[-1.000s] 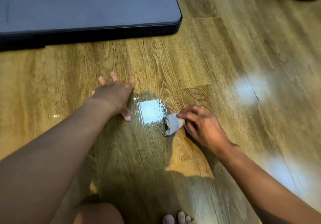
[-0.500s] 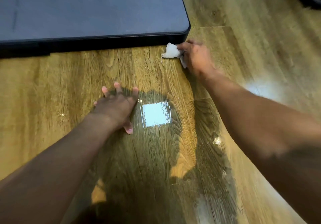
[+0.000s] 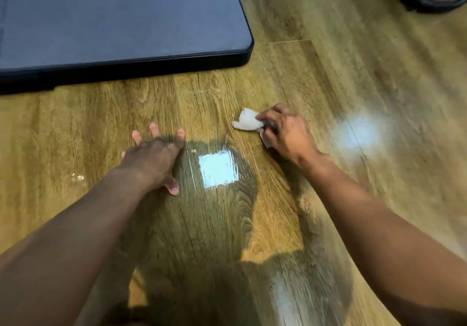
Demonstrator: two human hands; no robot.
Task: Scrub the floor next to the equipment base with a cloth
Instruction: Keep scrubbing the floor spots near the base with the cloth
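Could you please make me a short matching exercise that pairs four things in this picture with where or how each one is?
Column one
1. crumpled white cloth
2. left hand
3. flat dark blue-grey equipment base with a black rim
4. bright square reflection

Column two
A. lying on the wooden floor at the upper left of the view
B. pressed flat on the floor, fingers spread
C. gripped by the right hand
D. on the glossy boards between the two hands

Pairs: 1-C, 2-B, 3-A, 4-D
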